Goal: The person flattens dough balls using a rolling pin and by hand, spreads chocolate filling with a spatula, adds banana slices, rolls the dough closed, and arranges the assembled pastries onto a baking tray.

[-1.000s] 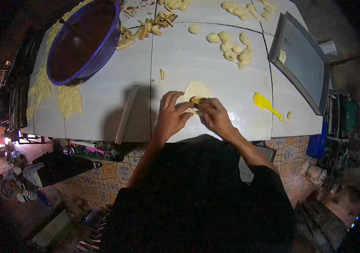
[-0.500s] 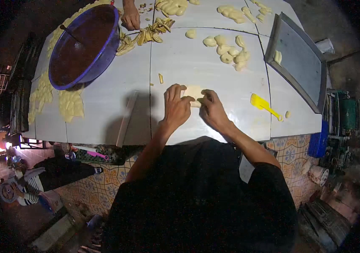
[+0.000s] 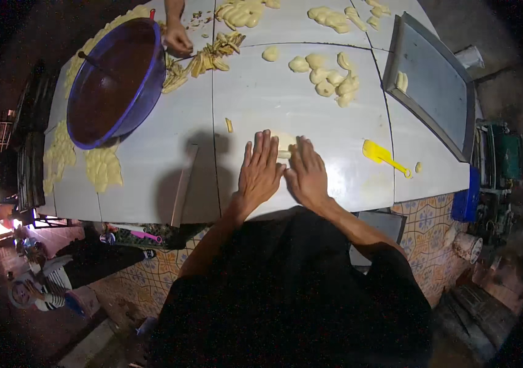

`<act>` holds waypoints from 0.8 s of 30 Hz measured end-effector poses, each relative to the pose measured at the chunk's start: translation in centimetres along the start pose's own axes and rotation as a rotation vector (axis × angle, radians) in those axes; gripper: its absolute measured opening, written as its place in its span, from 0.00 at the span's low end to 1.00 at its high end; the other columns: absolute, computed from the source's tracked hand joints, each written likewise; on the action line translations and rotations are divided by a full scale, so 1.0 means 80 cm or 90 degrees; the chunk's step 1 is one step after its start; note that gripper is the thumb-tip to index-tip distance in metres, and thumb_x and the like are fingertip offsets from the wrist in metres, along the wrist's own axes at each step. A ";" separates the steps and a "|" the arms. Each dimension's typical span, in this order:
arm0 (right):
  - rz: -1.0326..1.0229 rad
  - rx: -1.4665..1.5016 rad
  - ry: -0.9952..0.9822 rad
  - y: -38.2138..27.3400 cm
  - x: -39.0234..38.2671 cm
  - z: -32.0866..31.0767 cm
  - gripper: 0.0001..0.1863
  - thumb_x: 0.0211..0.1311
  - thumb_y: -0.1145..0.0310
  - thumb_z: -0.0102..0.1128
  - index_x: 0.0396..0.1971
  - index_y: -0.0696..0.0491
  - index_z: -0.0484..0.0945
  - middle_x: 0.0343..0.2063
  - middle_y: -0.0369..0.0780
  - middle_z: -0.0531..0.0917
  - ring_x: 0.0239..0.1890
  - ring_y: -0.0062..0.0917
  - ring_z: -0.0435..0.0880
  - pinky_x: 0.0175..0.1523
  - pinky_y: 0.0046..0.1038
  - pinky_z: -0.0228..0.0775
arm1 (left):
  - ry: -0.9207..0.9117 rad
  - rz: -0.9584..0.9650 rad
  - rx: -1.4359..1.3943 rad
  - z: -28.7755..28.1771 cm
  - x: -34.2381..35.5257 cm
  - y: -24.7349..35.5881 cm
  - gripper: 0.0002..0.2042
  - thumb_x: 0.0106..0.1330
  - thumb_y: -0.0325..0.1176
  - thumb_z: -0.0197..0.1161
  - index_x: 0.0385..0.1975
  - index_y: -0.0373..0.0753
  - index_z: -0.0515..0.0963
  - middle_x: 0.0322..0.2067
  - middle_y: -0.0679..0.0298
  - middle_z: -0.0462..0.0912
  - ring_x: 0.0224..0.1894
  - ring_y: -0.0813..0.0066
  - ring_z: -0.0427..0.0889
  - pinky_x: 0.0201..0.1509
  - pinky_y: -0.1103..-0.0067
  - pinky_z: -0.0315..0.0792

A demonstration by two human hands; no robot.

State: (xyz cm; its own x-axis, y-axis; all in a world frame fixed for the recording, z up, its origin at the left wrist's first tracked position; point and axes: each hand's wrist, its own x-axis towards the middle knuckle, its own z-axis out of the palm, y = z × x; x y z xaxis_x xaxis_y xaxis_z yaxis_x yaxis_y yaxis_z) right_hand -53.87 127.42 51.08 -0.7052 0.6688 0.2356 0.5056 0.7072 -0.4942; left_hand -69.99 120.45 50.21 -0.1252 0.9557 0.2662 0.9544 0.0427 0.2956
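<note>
Right hand (image 3: 308, 175) has flattened over dough (image 3: 283, 154), left of yellow scraper (image 3: 386, 158).

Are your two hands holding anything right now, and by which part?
Nothing appears gripped: the left hand and right hand are spread flat, fingers extended, over opposite ends of the partly rolled dough. What lies beneath them is hidden.

White table (image 3: 255, 92). Left: purple basin (image 3: 146, 98), pale dough slabs (image 3: 103, 168) beside it. Far side: yellow-brown strips (image 3: 209, 60), dough lumps (image 3: 324, 89). Near edge: flat stick (image 3: 183, 184), part-rolled dough piece (image 3: 284, 154). Right: yellow scraper (image 3: 376, 151), grey tray (image 3: 424, 121) by the edge.
</note>
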 end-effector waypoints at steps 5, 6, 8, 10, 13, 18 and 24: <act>0.102 -0.151 0.040 0.016 0.080 0.031 0.35 0.76 0.50 0.37 0.71 0.61 0.55 0.72 0.61 0.53 0.76 0.52 0.48 0.74 0.56 0.43 | 0.003 -0.082 0.069 0.026 0.091 -0.027 0.32 0.76 0.43 0.43 0.71 0.25 0.52 0.73 0.40 0.51 0.76 0.45 0.48 0.75 0.50 0.45; 0.119 -0.126 0.066 0.021 0.105 0.034 0.35 0.76 0.50 0.34 0.71 0.61 0.56 0.71 0.61 0.53 0.76 0.53 0.48 0.73 0.56 0.43 | 0.019 -0.100 0.031 0.030 0.114 -0.036 0.32 0.76 0.42 0.43 0.72 0.24 0.50 0.73 0.39 0.52 0.76 0.44 0.48 0.75 0.50 0.44; 0.152 -0.063 0.128 0.035 0.143 0.032 0.35 0.78 0.48 0.28 0.70 0.60 0.58 0.70 0.62 0.54 0.75 0.54 0.47 0.73 0.58 0.42 | 0.048 -0.130 -0.045 0.034 0.151 -0.046 0.33 0.76 0.41 0.44 0.72 0.23 0.46 0.71 0.38 0.54 0.75 0.42 0.49 0.75 0.50 0.43; 0.150 0.035 0.203 0.044 0.160 0.030 0.33 0.78 0.49 0.31 0.65 0.61 0.66 0.67 0.62 0.60 0.73 0.55 0.53 0.72 0.56 0.46 | 0.116 -0.149 -0.146 0.031 0.161 -0.054 0.32 0.76 0.38 0.46 0.72 0.26 0.47 0.71 0.38 0.55 0.74 0.41 0.50 0.75 0.49 0.43; 0.115 0.151 0.220 0.063 0.132 0.007 0.26 0.75 0.56 0.42 0.60 0.61 0.72 0.62 0.59 0.69 0.67 0.53 0.63 0.69 0.51 0.55 | 0.146 -0.117 -0.250 0.007 0.133 -0.063 0.34 0.71 0.34 0.56 0.73 0.30 0.50 0.68 0.40 0.62 0.73 0.42 0.54 0.75 0.50 0.45; -0.038 0.214 0.042 0.035 0.076 -0.011 0.21 0.60 0.73 0.62 0.55 0.56 0.78 0.48 0.49 0.82 0.52 0.47 0.78 0.56 0.39 0.72 | -0.002 -0.008 -0.318 -0.011 0.073 -0.047 0.37 0.56 0.23 0.70 0.69 0.40 0.65 0.53 0.59 0.82 0.58 0.53 0.77 0.60 0.64 0.71; 0.111 0.417 -0.130 0.039 0.076 -0.050 0.20 0.59 0.76 0.62 0.53 0.54 0.81 0.42 0.48 0.85 0.43 0.42 0.83 0.50 0.38 0.76 | -0.091 -0.187 -0.524 -0.035 0.051 -0.019 0.32 0.60 0.19 0.66 0.66 0.39 0.68 0.52 0.55 0.82 0.55 0.59 0.80 0.54 0.70 0.77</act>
State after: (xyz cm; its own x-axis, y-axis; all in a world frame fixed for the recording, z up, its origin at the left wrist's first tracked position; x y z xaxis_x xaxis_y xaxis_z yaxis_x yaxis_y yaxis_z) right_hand -54.58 134.67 54.34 -0.7523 0.6585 -0.0229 0.2620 0.2670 -0.9274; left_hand -72.72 123.47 53.42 -0.2476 0.9685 -0.0254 0.3837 0.1220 0.9154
